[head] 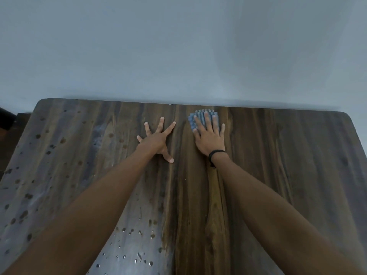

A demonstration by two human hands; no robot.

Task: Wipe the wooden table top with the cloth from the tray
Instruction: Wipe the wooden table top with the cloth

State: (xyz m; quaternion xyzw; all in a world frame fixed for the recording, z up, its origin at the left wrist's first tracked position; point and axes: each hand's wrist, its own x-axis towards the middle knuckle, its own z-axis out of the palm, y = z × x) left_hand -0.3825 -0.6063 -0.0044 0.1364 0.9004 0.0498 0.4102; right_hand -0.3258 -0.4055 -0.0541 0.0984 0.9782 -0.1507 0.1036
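Observation:
The dark wooden table top (288,165) fills the lower half of the view. Its left part is speckled with several water drops (137,255); the right part looks streak-free. A folded blue cloth (200,116) lies near the far edge, right of centre. My right hand (209,135) lies flat on the cloth with straight fingers, pressing it onto the wood; a black band circles that wrist. My left hand (157,138) rests on the bare wood beside it, fingers spread wide, holding nothing. No tray is in view.
A plain pale wall (178,46) rises directly behind the table's far edge. A dark object (8,120) sits beyond the table's far left corner. The table's rounded corners show at far left and far right.

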